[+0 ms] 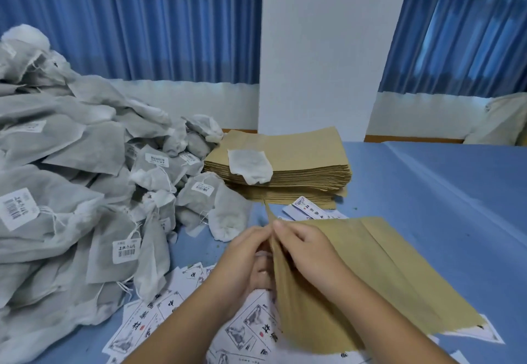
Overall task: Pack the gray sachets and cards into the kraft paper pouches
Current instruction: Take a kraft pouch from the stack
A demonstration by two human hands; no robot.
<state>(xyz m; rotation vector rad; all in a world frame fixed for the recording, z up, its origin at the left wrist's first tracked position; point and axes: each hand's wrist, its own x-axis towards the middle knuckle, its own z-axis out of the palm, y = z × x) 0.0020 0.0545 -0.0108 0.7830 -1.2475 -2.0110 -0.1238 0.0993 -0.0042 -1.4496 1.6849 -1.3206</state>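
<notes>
A kraft paper pouch (370, 272) is held above the table in front of me, its mouth at the left. My left hand (245, 261) pinches one edge of that mouth. My right hand (302, 252) grips the other side, fingers curled over the paper. A big heap of gray sachets (71, 181) with white barcode labels covers the left of the table. Printed cards (159, 315) lie scattered under my hands, and more cards (308, 209) lie behind the pouch. A stack of flat kraft pouches (308, 161) sits at the centre back with one white sachet (249, 164) on top.
The blue table cover (456, 198) stretches to the right. A white pillar (322, 50) and blue curtains (137, 21) stand behind the table. A pale cloth bag (502, 121) lies at the far right edge.
</notes>
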